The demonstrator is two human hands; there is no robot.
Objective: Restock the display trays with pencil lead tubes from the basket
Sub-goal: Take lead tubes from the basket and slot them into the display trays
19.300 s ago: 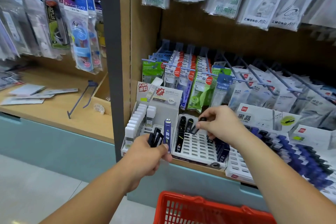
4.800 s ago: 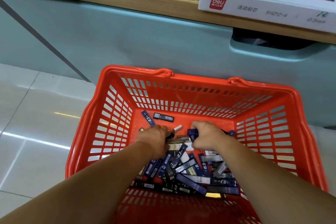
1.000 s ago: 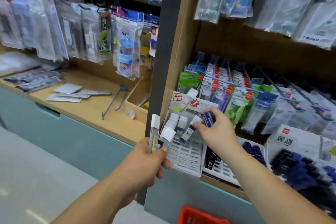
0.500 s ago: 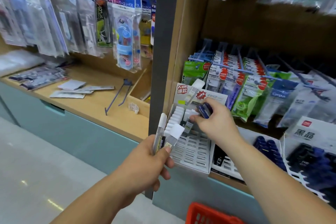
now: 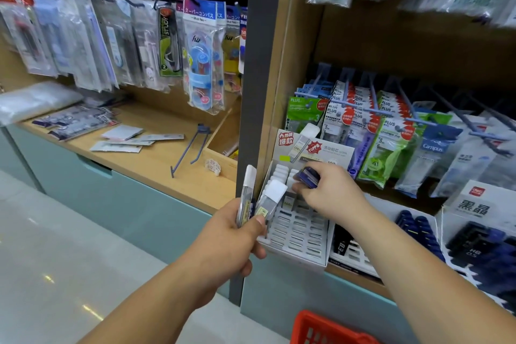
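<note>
My left hand [image 5: 234, 234] grips a small bunch of white-capped clear lead tubes [image 5: 247, 193] upright, just left of the white slotted display tray [image 5: 296, 234]. My right hand [image 5: 326, 193] holds dark blue lead tubes [image 5: 307, 176] in its curled fingers and pushes a white-capped tube [image 5: 287, 201] down into a slot at the tray's back rows. White-capped tubes [image 5: 277, 173] stand in the tray's far left columns; its front slots show bare. The red basket [image 5: 329, 329] shows only its rim at the bottom edge.
A second tray [image 5: 351, 254] with black tubes sits to the right, then boxes of dark blue tubes [image 5: 418, 232]. Hanging packets on blue pegs [image 5: 363, 120] crowd the space above the trays. A grey upright post [image 5: 251, 92] borders the left. A loose peg hook [image 5: 192, 148] lies on the left shelf.
My right hand has lowered slightly, pressing the white-capped tube further into the tray. My left hand with its tubes has stayed beside the tray's left edge.
</note>
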